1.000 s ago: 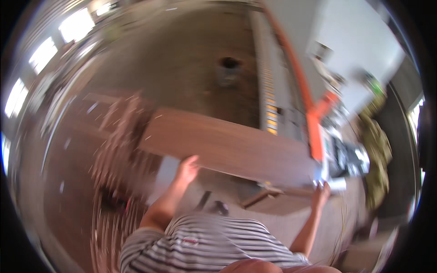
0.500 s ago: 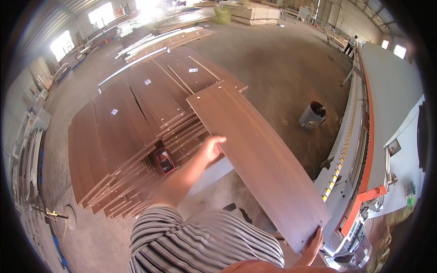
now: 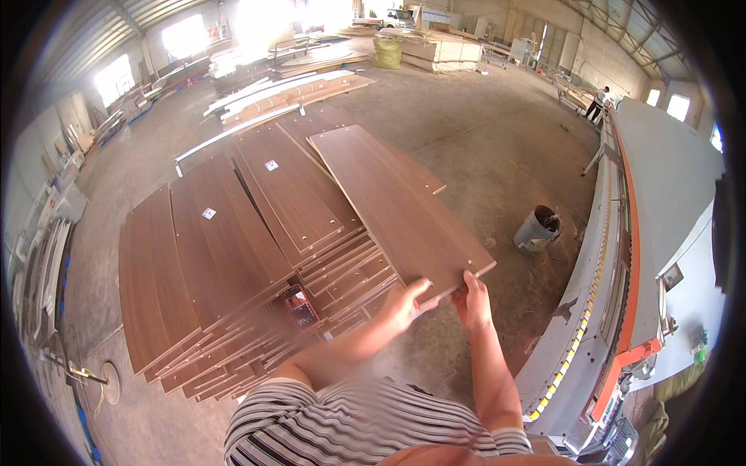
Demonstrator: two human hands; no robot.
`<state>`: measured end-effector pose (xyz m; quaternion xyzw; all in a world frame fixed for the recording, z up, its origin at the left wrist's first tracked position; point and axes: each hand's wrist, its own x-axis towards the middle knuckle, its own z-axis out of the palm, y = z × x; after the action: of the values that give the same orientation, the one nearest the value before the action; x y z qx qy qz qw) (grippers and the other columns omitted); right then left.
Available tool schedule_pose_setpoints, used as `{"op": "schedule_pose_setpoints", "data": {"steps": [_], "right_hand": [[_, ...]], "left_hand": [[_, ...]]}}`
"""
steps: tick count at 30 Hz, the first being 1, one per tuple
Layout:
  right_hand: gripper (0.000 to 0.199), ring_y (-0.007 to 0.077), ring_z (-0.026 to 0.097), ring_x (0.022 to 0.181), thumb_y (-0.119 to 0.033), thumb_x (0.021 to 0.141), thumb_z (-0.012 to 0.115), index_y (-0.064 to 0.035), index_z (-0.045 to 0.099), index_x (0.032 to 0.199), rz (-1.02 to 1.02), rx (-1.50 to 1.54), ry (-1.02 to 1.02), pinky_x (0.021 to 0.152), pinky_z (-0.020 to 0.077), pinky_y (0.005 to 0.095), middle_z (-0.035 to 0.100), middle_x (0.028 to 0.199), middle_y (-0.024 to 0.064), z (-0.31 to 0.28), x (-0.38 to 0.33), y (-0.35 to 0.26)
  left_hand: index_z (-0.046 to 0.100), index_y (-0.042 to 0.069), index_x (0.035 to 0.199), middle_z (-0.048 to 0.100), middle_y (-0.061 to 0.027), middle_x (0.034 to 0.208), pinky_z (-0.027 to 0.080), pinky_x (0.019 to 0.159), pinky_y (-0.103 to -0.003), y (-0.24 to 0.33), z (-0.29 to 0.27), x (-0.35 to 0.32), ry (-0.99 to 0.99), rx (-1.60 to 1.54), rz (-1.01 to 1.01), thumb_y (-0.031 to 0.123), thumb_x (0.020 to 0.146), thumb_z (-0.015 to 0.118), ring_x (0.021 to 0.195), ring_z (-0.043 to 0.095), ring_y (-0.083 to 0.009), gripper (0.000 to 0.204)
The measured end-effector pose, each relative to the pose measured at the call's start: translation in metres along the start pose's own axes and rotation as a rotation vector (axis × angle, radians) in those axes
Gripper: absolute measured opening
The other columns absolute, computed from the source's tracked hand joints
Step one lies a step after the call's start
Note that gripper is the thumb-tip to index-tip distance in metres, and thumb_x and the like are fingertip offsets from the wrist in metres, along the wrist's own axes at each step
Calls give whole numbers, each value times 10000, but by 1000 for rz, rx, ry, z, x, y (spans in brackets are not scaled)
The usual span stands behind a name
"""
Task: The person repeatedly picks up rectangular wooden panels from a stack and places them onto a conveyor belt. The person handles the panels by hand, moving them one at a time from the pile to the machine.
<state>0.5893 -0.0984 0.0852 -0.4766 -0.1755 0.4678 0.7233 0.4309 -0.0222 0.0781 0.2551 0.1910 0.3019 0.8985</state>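
My left hand point(image 3: 401, 306) and right hand point(image 3: 472, 303) grip the near end of the brown board point(image 3: 396, 206), its far end over the stack point(image 3: 221, 241). I judge this a positioning step; the next move calls for steady, even support.

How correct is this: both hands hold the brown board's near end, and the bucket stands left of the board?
Wrong side: the head view shows the bucket right of the brown board; the left hand and right hand do hold its near end.

My left hand point(image 3: 404, 306): gripping the brown board point(image 3: 396, 202), centre
My right hand point(image 3: 472, 303): holding its near edge
Phone point(image 3: 300, 307): among stacked panels point(image 3: 217, 248), left
Bucket point(image 3: 536, 228): right
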Motion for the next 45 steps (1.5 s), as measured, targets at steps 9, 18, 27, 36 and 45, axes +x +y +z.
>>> {"op": "schedule_pose_setpoints", "data": {"steps": [9,18,27,36,45], "right_hand": [[371,209,617,894,-296,952,465,9,490,1163,-12,-120,-149,803,499,329,622,1046,147,28,26,10],[226,203,637,764,-191,923,492,-11,537,1052,426,-111,197,666,525,302,650,924,128,-149,-118,147],[240,176,632,794,-207,916,520,-10,566,1045,380,-7,471,694,509,289,649,953,106,-197,-199,167],[159,175,631,710,-179,886,545,-40,563,961,357,158,685,623,509,302,648,848,97,-263,-246,210],[168,187,622,695,-178,877,509,-42,581,945,234,188,788,579,497,298,642,826,97,-323,-271,196]], "left_hand": [[279,50,1358,342,-240,1343,423,955,-540,66,-95,127,254,207,-165,401,784,690,1233,391,-337,789],[465,122,1115,575,-79,1086,496,832,-383,-68,-198,45,93,457,-572,333,873,608,1007,574,-207,352],[571,48,1011,582,-53,838,468,700,-317,-39,-306,-70,-331,1254,-792,315,894,554,784,563,-155,291],[558,49,1051,593,-79,870,468,723,-326,-49,-291,-91,-152,1439,-849,285,877,551,817,573,-179,294],[546,50,1091,604,-105,901,468,746,-335,-61,-271,-105,-73,1487,-811,256,859,548,851,583,-204,310]]}}
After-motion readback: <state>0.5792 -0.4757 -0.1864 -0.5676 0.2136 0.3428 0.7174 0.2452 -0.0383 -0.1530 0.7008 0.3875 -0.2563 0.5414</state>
